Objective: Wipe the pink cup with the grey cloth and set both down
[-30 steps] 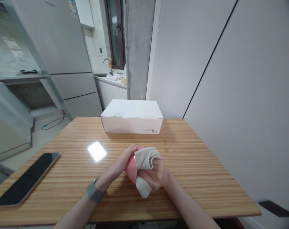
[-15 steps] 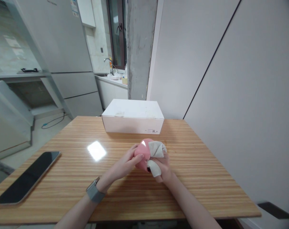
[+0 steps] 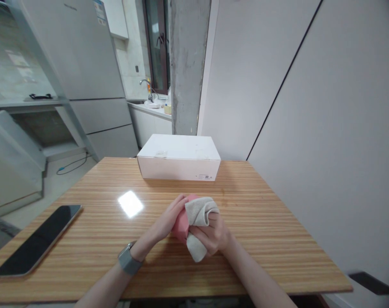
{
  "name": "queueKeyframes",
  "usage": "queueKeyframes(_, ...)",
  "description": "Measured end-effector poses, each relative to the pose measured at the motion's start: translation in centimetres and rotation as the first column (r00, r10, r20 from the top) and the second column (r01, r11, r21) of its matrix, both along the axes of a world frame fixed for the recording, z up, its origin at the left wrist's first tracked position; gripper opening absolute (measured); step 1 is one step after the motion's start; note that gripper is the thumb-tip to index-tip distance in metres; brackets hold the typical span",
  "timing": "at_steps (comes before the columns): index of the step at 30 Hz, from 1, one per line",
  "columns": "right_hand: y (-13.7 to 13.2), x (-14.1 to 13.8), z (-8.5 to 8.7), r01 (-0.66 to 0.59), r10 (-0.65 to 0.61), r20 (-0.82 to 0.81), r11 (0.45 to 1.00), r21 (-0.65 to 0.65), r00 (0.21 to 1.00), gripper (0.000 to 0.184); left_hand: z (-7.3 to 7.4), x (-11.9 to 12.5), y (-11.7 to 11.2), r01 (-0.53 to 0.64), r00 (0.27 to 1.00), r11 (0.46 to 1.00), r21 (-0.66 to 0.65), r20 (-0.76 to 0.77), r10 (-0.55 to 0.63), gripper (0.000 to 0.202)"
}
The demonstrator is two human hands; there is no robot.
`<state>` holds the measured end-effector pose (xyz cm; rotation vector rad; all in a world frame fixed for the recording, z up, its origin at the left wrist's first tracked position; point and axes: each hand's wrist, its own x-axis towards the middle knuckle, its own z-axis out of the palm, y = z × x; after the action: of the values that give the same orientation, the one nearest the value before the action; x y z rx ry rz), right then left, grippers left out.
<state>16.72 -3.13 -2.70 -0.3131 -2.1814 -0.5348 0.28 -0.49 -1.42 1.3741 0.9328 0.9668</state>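
Note:
A glossy pink rounded object [image 3: 180, 226] is between my hands, just above the front middle of the table; its exact kind is hidden by the cloth and fingers. My left hand [image 3: 168, 218] grips its left side, with a grey-banded watch [image 3: 129, 259] on that wrist. A pale grey cloth [image 3: 200, 210] is bunched in my right hand [image 3: 213, 234], which presses it against the right side of the pink object. One end of the cloth hangs below my right fingers.
Behind my hands, a white box [image 3: 179, 158] lies on the striped wooden table [image 3: 261, 239]. A black phone-like slab [image 3: 38, 239] rests at the left edge. Beyond stand a fridge [image 3: 81, 55], a sink counter and a grey pillar [image 3: 189, 64]. A white wall borders the right.
My right hand and the cloth have shifted left and downward, covering more of the pink object. The pink object has tilted and moved slightly left and nearer to me, still in my left hand.

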Motion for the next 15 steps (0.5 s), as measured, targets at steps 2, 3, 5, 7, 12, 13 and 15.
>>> queueKeyframes(2, -0.1, 0.0, 0.2, 0.001, -0.002, -0.019, 1.000, -0.028, 1.000, 0.018, 0.2, -0.1, 0.0, 0.068, 0.997, 0.996, 0.064, -0.053, -0.065, 0.040)
queueKeyframes(3, -0.2, 0.0, 0.2, 0.004, -0.005, -0.033, 0.999, -0.045, 0.999, 0.018, 0.5, -0.2, -0.1, 0.090, 0.993, 0.992, 0.091, -0.082, -0.083, 0.041)
queueKeyframes(5, -0.2, 0.1, 0.2, 0.007, -0.012, -0.076, 0.997, -0.076, 0.997, 0.019, 1.1, -0.3, -0.5, 0.108, 0.987, 0.984, 0.141, -0.132, -0.089, 0.042)
queueKeyframes(7, -0.1, 0.4, 0.1, 0.021, -0.033, -0.124, 0.995, -0.097, 0.992, 0.018, 1.8, -0.5, -1.0, 0.115, 0.984, 0.979, 0.171, -0.158, -0.088, 0.042)
queueKeyframes(12, 0.5, 1.4, -0.6, 0.078, -0.103, -0.252, 0.991, -0.108, 0.962, 0.024, 2.9, -0.9, -1.9, 0.170, 0.983, 0.972, 0.164, -0.094, -0.157, 0.043)
queueKeyframes(13, 0.7, 1.6, -0.6, 0.085, -0.112, -0.280, 0.991, -0.104, 0.954, 0.026, 2.8, -0.9, -2.0, 0.189, 0.982, 0.970, 0.153, -0.060, -0.181, 0.043)
queueKeyframes(15, 0.8, 1.7, -0.5, 0.093, -0.112, -0.304, 0.993, -0.074, 0.946, 0.030, 2.5, -0.8, -1.9, 0.218, 0.974, 0.968, 0.128, 0.031, -0.224, 0.040)
